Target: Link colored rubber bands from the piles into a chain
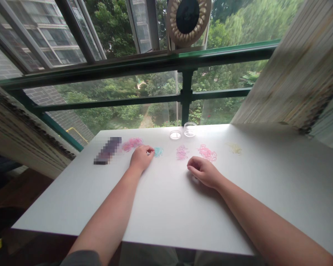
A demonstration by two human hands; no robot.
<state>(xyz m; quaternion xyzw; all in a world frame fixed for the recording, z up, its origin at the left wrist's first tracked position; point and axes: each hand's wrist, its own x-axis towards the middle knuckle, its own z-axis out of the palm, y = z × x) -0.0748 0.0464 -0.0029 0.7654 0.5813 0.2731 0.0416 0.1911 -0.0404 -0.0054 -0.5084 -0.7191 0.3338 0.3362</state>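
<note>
Small coloured loops that look like paper clips lie in separate piles on the white table. My left hand (141,158) is closed in a pinch at the edge of the teal pile (158,152), just in front of the mixed pink pile (132,144). Whatever its fingertips hold is too small to make out. Curled with thumb and forefinger together, my right hand (203,170) is low over the table, nearest to the red-pink pile (207,152). The inside of its fingers is hidden. Between the hands sits a lilac pile (182,152); a pale yellow pile (234,148) lies farther right.
A clear round lid (175,135) and a clear round container (190,129) stand at the back edge of the white table (161,207). At the left lies a dark pixelated object (108,150). Behind are a green railing (186,88), a window and a round fan (188,18).
</note>
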